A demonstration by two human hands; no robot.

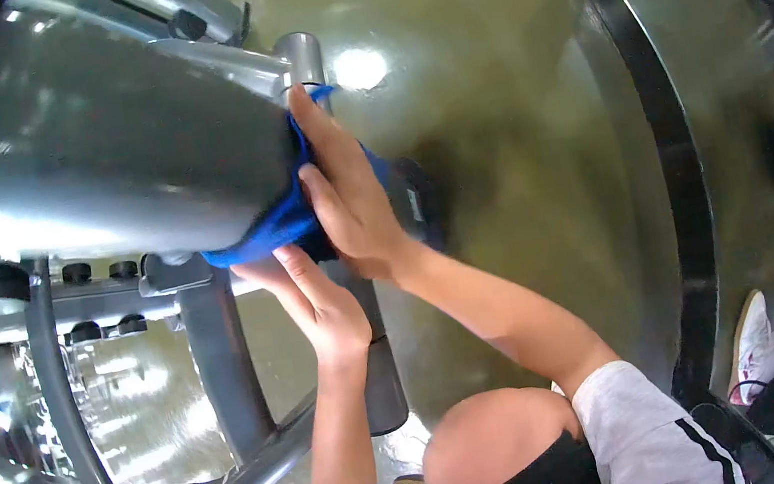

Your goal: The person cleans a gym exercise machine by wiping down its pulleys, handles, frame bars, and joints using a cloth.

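A blue cloth lies wrapped over the end of a large grey rounded panel. On the cloth's right side is my right hand, its fingers stretched upward and pressing the cloth against the panel's end. Under the panel's lower edge, my left hand touches the bottom of the cloth with thumb and fingers apart; some of its fingertips are hidden beneath the panel. A grey metal post stands just above the right fingertips.
Curved grey frame tubes with black knobs extend below the panel. A black beam runs down the right side over the greenish floor. At the far right a seated person's white shoe shows.
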